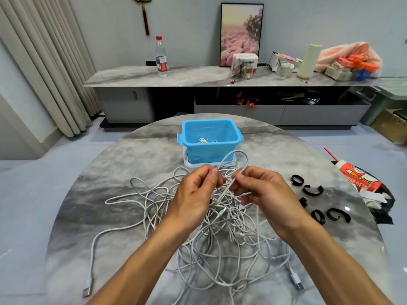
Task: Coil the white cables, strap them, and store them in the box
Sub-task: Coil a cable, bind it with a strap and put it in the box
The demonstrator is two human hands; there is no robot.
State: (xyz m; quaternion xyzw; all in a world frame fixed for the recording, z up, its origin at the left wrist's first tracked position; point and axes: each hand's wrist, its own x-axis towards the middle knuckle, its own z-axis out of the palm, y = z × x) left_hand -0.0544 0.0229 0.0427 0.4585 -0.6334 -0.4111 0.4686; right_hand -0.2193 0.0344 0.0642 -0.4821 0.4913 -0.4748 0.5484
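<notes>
A tangled heap of white cables (220, 245) sprawls over the round marble table (92, 186). Above the heap, my left hand (193, 194) and my right hand (264, 192) each pinch one white cable, which arcs up in a loop (236, 155) between them. Behind the hands stands the open blue box (210, 148) on its white lid, with a coiled white cable (206, 140) inside. Several black straps (312, 191) lie curled on the table to the right of my right hand.
A red and white snack packet on a black bag (361, 183) hangs over the table's right edge. USB plugs (87, 291) of loose cables reach the near left and near right edges. A low cabinet with a bottle (161, 57) stands behind.
</notes>
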